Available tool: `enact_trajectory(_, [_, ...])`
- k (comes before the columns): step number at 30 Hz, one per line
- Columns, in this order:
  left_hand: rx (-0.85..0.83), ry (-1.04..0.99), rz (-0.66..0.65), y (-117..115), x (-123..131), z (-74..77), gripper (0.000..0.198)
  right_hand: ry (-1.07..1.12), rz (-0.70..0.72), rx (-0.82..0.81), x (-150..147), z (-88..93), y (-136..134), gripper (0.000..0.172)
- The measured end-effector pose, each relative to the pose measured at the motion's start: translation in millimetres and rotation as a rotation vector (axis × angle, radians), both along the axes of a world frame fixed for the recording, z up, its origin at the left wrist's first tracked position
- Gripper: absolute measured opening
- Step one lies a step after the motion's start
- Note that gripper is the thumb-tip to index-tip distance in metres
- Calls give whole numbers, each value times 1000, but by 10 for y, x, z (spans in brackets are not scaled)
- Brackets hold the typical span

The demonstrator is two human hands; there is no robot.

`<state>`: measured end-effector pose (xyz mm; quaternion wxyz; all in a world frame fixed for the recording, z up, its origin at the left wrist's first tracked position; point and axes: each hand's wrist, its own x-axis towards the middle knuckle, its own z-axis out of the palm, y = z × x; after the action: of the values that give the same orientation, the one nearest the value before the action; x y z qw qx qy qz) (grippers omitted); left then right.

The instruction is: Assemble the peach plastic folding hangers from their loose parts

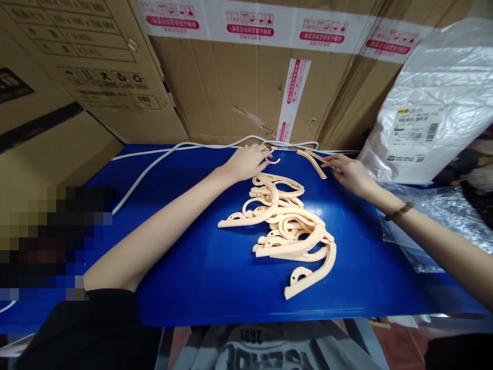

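At the back of the blue table, my left hand (249, 160) has its fingers curled round a peach plastic piece with a hook (274, 161), partly hidden by the hand. My right hand (348, 173) pinches one end of a slim peach hanger arm (319, 156). Another peach hanger arm (315, 165) lies close by, slanting toward me. Between my forearms is a heap of peach folding hangers (295, 226), overlapping one another, with hooks and curved arms showing. The nearest folding hanger (308, 281) sticks out toward the table's front edge.
A large cardboard box (231, 82) walls off the back, another carton (115, 36) the left. White cable (154, 161) runs along the rear. On the right stand a white plastic parcel (442, 103) and clear plastic wrap (435, 216). The table's front edge (269, 319) is nearest me.
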<state>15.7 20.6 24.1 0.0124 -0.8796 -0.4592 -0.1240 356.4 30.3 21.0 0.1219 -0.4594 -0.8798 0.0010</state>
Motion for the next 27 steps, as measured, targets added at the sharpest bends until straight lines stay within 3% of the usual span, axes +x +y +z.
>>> enact_trajectory(7, [-36,-31,-53,-96,-22,-96,51,-99,-40,-42,-194,25,-39,62])
enact_trajectory(16, [-130,-112,-76,-83,-3,-129,50,-119,-213,4,-399,126,-94,50])
enact_trajectory(19, [-169,-132,-71,-79,11,-137,53,-101,-300,-10,-447,82,-27,55])
enact_trajectory(23, [-179,-161,-55,-135,51,-118,57,-45,-325,-13,-491,-13,96,41])
enact_trajectory(27, [-181,-158,-49,-176,67,-106,57,-19,-341,7,-570,-55,126,41])
